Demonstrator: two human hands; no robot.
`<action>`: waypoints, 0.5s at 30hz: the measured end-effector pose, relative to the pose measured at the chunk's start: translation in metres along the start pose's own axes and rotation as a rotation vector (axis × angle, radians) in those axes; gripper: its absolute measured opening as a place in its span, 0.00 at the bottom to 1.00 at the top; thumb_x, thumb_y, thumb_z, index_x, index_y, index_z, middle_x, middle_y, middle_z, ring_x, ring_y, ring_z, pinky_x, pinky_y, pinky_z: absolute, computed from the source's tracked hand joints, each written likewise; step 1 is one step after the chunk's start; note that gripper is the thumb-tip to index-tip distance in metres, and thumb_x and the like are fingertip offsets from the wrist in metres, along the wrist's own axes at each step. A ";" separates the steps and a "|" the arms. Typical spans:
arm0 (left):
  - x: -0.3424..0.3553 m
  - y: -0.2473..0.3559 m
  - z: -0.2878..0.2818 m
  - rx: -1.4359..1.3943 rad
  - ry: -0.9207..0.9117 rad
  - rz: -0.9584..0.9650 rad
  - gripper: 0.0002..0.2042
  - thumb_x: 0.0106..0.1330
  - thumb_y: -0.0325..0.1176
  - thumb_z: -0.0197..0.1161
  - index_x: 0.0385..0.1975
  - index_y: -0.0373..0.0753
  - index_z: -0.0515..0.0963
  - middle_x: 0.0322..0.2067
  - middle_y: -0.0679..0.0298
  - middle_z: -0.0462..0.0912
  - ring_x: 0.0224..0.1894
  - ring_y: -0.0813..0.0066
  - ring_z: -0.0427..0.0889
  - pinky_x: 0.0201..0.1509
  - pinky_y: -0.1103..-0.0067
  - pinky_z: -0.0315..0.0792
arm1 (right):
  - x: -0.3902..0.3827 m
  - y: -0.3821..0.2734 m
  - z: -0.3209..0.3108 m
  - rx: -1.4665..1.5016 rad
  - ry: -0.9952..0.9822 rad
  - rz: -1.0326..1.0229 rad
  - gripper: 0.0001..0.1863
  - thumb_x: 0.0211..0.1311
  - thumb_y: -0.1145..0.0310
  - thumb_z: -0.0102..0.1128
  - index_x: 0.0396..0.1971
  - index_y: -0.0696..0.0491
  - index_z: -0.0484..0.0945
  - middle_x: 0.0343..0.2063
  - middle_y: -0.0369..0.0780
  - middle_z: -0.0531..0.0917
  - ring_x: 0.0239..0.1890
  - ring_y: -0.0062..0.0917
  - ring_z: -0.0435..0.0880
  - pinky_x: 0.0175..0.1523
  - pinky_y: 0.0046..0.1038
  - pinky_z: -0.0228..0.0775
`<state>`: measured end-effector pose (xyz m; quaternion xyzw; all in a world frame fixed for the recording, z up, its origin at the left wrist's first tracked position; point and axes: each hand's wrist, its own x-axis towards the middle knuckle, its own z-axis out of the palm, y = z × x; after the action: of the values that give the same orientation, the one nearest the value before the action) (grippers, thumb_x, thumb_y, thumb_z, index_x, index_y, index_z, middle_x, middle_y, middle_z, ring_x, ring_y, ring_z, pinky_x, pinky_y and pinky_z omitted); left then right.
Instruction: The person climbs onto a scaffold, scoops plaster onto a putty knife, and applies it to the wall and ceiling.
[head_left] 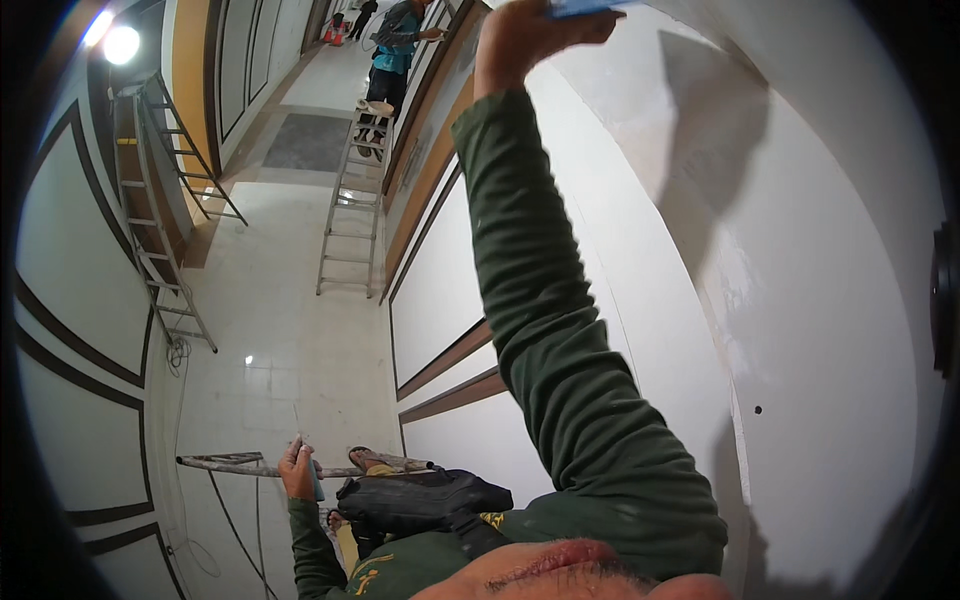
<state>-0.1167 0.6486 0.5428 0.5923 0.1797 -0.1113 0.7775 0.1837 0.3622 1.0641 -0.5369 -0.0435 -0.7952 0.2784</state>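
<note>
My right hand (520, 40) is raised high at the upper edge, its fingers closed on a flat blue tool (585, 8), against the white upper wall (840, 260) with pale smeared patches. My left hand (298, 465) is low, closed on a small grey-blue tool (316, 480) whose shape is partly hidden. A black bag (420, 500) hangs across my front. Below it my sandalled foot (365, 460) rests on a paint-spattered metal frame (220, 463), high over the tiled floor (260, 380).
A ladder (150, 240) stands at the left beside panelled walls (75, 200), with cable (178, 355) at its foot. Another ladder (348, 240) leans on the right corridor side, near a person (390, 55) in teal working at the wall. A second distant person (365, 18) and orange cones (335, 30) are farther off.
</note>
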 end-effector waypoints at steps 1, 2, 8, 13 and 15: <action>0.002 -0.001 0.000 0.007 -0.007 0.003 0.20 0.62 0.29 0.52 0.53 0.28 0.66 0.28 0.63 0.74 0.14 0.81 0.70 0.13 0.84 0.65 | -0.010 0.018 -0.006 0.297 0.015 -0.040 0.36 0.54 0.81 0.40 0.61 0.64 0.35 0.56 0.61 0.51 0.58 0.49 0.59 0.64 0.40 0.48; 0.003 -0.001 0.003 -0.011 -0.035 0.018 0.20 0.62 0.29 0.53 0.53 0.27 0.66 0.28 0.63 0.74 0.14 0.81 0.70 0.12 0.84 0.65 | -0.006 0.046 -0.015 0.359 0.013 0.026 0.38 0.56 0.76 0.49 0.61 0.55 0.36 0.57 0.58 0.52 0.55 0.42 0.63 0.57 0.26 0.52; -0.002 0.003 0.003 0.015 -0.064 0.018 0.19 0.62 0.29 0.52 0.52 0.27 0.67 0.28 0.63 0.74 0.13 0.80 0.70 0.12 0.84 0.65 | 0.041 0.027 -0.058 0.458 0.090 0.183 0.38 0.56 0.81 0.43 0.63 0.49 0.36 0.58 0.54 0.54 0.50 0.38 0.68 0.57 0.24 0.54; -0.001 0.004 0.001 0.016 -0.075 -0.003 0.19 0.61 0.28 0.52 0.52 0.26 0.66 0.28 0.63 0.73 0.12 0.80 0.70 0.12 0.84 0.65 | 0.055 0.027 -0.056 0.381 0.091 0.092 0.39 0.55 0.82 0.42 0.64 0.47 0.35 0.59 0.51 0.54 0.51 0.38 0.68 0.58 0.24 0.54; -0.001 0.000 0.001 0.000 -0.070 0.003 0.19 0.61 0.28 0.53 0.51 0.26 0.67 0.27 0.62 0.74 0.12 0.79 0.70 0.12 0.83 0.66 | 0.057 0.029 -0.055 0.357 0.102 0.069 0.40 0.55 0.82 0.42 0.64 0.48 0.36 0.60 0.51 0.53 0.52 0.39 0.68 0.59 0.26 0.55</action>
<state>-0.1175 0.6479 0.5436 0.5884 0.1513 -0.1306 0.7835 0.1369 0.2953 1.0845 -0.4390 -0.1511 -0.7910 0.3984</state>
